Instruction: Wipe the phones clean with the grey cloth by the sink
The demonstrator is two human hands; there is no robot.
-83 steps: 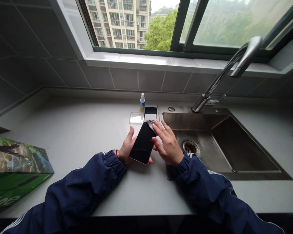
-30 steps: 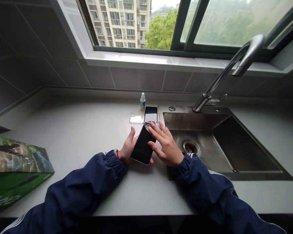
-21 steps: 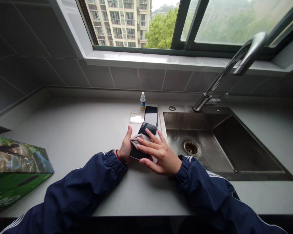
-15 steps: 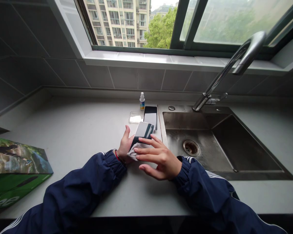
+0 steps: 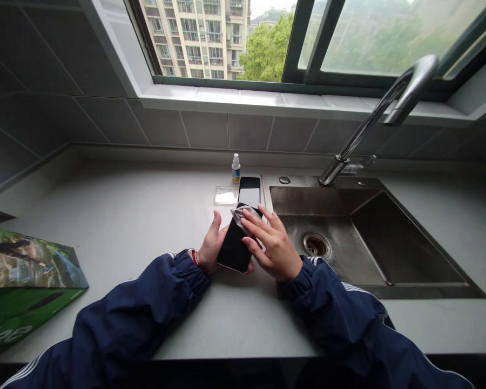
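My left hand (image 5: 211,246) supports a smartphone (image 5: 234,249) from below, its thumb pointing up beside the phone and the other fingers mostly hidden underneath. The phone's dark glossy face is turned up. With its fingertips, my right hand (image 5: 272,244) presses a light grey cloth (image 5: 245,215) onto the far end of the phone. Just beyond lies a second phone-like device (image 5: 249,189), dark with a bright reflection. A clear phone case (image 5: 225,195) rests to its left. Behind them a small white spray bottle (image 5: 235,170) with a coloured label stands upright.
To the right, a steel sink (image 5: 421,289) is set into the pale counter (image 5: 146,200), with a chrome faucet (image 5: 368,121) rising behind it. A green printed box or bag (image 5: 32,286) is at the left. A window lies beyond the sill (image 5: 259,100).
My right hand has slid the cloth from the phone's near end to its far end. The phone now lies flatter, and its reflection is gone.
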